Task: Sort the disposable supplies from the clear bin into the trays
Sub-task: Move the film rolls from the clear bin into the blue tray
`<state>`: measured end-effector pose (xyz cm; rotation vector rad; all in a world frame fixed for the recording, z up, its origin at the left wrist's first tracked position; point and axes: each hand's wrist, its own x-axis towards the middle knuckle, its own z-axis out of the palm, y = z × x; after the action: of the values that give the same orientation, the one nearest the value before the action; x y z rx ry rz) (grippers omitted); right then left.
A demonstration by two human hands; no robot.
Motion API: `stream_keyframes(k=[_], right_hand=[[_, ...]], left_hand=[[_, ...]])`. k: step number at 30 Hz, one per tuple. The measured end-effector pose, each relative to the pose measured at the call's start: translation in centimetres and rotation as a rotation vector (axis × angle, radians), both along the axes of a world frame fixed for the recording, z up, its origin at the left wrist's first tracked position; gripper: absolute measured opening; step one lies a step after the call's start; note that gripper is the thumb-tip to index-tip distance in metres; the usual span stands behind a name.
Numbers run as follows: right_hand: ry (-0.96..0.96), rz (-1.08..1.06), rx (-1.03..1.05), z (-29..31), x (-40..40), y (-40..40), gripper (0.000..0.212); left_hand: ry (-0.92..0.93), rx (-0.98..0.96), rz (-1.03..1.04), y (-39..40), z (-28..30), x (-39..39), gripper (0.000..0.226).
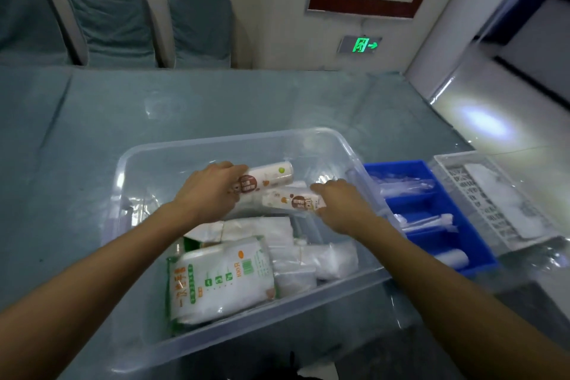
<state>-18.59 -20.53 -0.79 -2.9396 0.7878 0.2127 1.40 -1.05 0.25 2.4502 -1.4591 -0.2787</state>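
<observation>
A clear plastic bin (160,154) sits on the table in front of me. Inside it, my left hand (212,188) grips a white roll with a brown label (268,177), lifted slightly. My right hand (342,203) holds a second, similar white roll (291,199) just below the first. Nearer to me in the bin lie a large white pack with green print (219,281) and several clear bags of white items (314,259). To the right stand a blue divided tray (481,251) holding plastic-wrapped items and a white slatted tray (472,185) with a white pack.
The table (154,108) has a blue-green cloth under a glass top. Three covered chairs (200,21) line its far side against the wall. A shiny white surface (481,120) lies at the right beyond the trays.
</observation>
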Motion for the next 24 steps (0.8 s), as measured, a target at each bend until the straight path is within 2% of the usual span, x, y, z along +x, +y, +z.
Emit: stream_keyframes(k=[6, 12, 20, 24], right_hand=[[-0.109, -0.072, -0.054, 4.3, -2.9, 0.1, 0.037], [-0.327, -0.145, -0.062, 7.6, -7.4, -1.2, 0.021], [-0.489, -0.405, -0.028, 8.8, -18.7, -5.6, 0.047], [-0.465, -0.498, -0.048, 9.0, -26.4, -7.9, 0.043]], left_hand=[[0.015, -0.099, -0.019, -1.2, 2.5, 0.0, 0.056], [-0.002, -0.199, -0.052, -3.7, 5.6, -0.9, 0.059], [-0.050, -0.268, -0.187, -10.6, 9.4, -8.2, 0.060], [-0.063, -0.257, -0.251, -15.5, 10.0, -14.9, 0.062]])
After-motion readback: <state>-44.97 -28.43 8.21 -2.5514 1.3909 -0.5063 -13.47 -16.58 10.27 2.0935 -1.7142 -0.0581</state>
